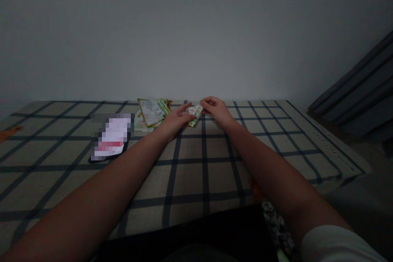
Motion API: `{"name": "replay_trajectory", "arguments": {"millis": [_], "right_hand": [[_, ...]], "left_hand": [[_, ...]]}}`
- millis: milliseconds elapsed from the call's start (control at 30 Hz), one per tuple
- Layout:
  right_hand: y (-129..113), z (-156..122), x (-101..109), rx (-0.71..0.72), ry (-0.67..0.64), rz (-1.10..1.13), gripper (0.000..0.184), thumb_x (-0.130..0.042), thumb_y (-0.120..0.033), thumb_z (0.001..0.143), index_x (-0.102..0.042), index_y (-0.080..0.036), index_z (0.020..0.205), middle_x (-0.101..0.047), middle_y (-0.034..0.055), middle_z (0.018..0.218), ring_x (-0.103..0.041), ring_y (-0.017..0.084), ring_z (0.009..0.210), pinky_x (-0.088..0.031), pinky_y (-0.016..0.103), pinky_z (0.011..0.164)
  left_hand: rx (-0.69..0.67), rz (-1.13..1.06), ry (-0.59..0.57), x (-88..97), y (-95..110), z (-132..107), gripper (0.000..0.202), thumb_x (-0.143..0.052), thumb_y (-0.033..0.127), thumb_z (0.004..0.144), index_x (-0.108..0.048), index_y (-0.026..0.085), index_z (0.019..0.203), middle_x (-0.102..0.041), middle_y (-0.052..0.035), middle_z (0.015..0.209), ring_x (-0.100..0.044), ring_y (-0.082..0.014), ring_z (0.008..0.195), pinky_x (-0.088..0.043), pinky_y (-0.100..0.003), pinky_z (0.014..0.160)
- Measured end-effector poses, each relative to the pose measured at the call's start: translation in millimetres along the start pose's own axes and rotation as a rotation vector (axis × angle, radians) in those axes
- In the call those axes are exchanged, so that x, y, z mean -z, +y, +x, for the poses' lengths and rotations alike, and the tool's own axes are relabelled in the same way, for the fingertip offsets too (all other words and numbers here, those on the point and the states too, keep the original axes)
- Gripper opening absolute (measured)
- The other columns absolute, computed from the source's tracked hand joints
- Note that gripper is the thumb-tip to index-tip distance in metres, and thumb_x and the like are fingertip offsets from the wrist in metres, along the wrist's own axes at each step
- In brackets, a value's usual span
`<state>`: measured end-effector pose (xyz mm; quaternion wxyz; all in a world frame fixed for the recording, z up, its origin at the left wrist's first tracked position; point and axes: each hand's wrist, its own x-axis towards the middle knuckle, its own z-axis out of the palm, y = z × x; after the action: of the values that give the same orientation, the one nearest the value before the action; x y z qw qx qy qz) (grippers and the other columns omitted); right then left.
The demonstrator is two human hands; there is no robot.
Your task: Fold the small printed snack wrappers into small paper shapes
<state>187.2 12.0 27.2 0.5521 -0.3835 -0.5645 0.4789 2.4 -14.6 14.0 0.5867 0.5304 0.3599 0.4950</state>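
Both my arms reach out over a checked cloth point(190, 172) in dim light. My left hand point(176, 119) and my right hand point(216, 109) meet at a small green and white packet point(195, 114), each pinching one side of it just above the cloth. Just left of my left hand lies a loose pile of similar printed packets point(151, 113), flat on the cloth. The thumb of my left hand rests on the packet's near edge; my right hand's fingers curl over its far end.
A blurred white and pink sheet on a dark backing point(110, 139) lies at the left. An orange scrap point(9, 133) sits at the far left edge. A plain wall rises behind; dark slanted boards point(359, 90) lean at the right. The cloth's right edge drops off near the boards.
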Motion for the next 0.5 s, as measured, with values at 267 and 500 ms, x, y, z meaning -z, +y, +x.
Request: {"name": "replay_trajectory", "arguments": {"millis": [267, 500], "right_hand": [[-1.1, -5.2, -1.6, 0.050, -0.185, -0.120, 0.018, -0.079, -0.029, 0.076, -0.066, -0.018, 0.083, -0.064, -0.0012, 0.076, -0.057, 0.011, 0.068, -0.048, 0.026, 0.066], [0.5, -6.9, -4.7, 0.058, -0.184, -0.125, 0.022, -0.079, -0.028, 0.076, -0.068, -0.020, 0.092, -0.061, -0.0034, 0.073, -0.055, 0.011, 0.064, -0.047, 0.025, 0.062]], "left_hand": [[-0.003, 0.301, -0.038, 3.7, -3.3, -2.3, 0.033, -0.083, 0.048, 0.075, -0.078, 0.017, 0.084, -0.065, -0.0015, 0.064, -0.049, -0.0112, 0.050, -0.033, -0.023, 0.048], [-0.032, 0.336, -0.130, 2.3, -1.9, -4.4, 0.031, -0.082, 0.049, 0.079, -0.074, 0.019, 0.078, -0.061, -0.0008, 0.057, -0.045, -0.0119, 0.044, -0.026, -0.024, 0.044]]}}
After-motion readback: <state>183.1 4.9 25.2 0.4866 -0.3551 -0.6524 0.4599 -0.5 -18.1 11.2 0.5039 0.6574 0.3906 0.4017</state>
